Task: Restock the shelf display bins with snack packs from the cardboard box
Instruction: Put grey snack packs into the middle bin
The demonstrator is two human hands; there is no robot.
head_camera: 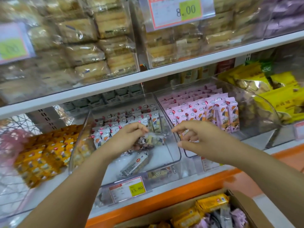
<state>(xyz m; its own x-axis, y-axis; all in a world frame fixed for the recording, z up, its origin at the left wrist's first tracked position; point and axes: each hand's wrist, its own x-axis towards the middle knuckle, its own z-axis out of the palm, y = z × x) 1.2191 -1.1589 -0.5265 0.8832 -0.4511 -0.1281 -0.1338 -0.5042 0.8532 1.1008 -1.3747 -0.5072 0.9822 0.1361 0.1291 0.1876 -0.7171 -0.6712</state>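
Snack packs [153, 139] held by left hand [130, 137]; right hand [202, 139] beside, fingers apart.

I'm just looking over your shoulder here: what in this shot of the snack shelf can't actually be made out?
- Head view: the cardboard box is cut off by the bottom edge, so its count is unknown.
- The small print on the price label is too small to read.
- The pack in the left hand is motion-blurred and partly covered by fingers.
- Whether the right hand holds anything is unclear.
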